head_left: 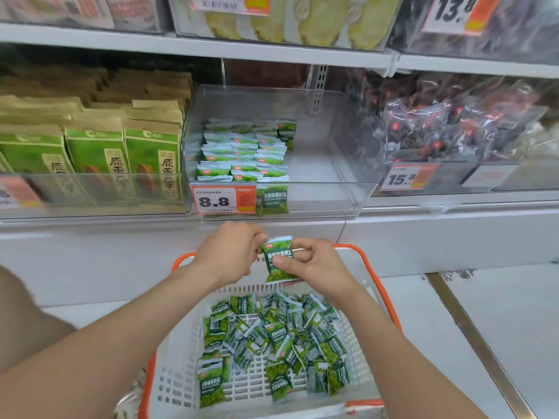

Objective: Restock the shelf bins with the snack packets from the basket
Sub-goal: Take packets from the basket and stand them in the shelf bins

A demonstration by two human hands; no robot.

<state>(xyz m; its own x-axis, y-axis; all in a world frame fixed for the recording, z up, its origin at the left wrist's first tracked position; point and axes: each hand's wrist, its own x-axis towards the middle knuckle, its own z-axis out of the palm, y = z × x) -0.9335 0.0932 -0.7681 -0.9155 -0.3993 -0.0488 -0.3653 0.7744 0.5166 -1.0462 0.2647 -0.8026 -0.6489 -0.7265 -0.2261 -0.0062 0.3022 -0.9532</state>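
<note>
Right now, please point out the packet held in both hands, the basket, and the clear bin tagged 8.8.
held packet (278, 261), head view, on its green printed front.
basket (361, 276), head view, on its white right wall.
clear bin (314, 167), head view, on its bare floor.

Small green snack packet (278, 261) I'm holding: glossy plastic film. White slotted basket w/ orange rim (181, 358): matt plastic. Clear shelf bin (317, 198): smooth, shiny plastic. Brown-green pouches (93, 146): matt paper, approx.
</note>
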